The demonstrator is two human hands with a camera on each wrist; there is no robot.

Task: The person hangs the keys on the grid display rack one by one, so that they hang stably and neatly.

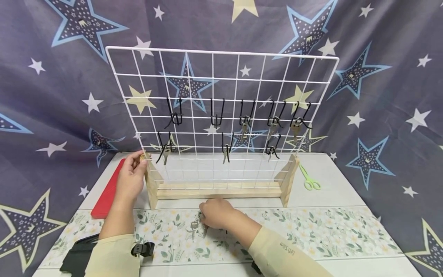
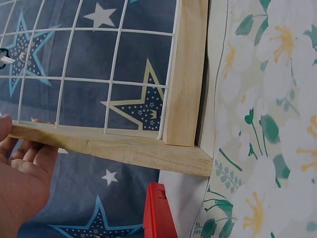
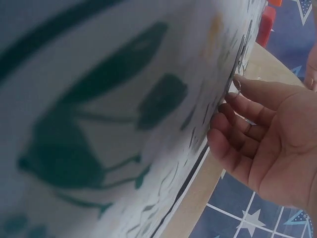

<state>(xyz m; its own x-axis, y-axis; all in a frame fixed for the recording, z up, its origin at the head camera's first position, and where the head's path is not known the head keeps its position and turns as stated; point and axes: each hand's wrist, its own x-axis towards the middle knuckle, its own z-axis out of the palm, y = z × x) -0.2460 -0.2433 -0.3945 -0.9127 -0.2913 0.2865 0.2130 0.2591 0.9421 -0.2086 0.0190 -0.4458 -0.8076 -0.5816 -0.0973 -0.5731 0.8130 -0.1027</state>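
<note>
A white wire grid rack (image 1: pixel 212 79) stands upright on a wooden base (image 1: pixel 221 192). My left hand (image 1: pixel 133 179) grips the top of its left wooden side piece (image 2: pixel 114 151), the thumb on one face and the fingers behind. My right hand (image 1: pixel 218 213) is low over the floral cloth, in front of the base. Its thumb and index finger pinch a thin metal key ring (image 3: pixel 239 88). Just left of those fingers lies a silver key (image 1: pixel 194 229). Black hooks (image 1: pixel 217 121) hang on the grid in two rows, and several carry keys (image 1: pixel 295 129).
A red flat case (image 1: pixel 109 192) lies left of the rack, and green scissors (image 1: pixel 311 184) lie to its right. At the front left is a black object (image 1: pixel 80 252). The floral cloth (image 1: pixel 325 231) runs across the white table, with a star-patterned curtain (image 1: pixel 391 115) behind.
</note>
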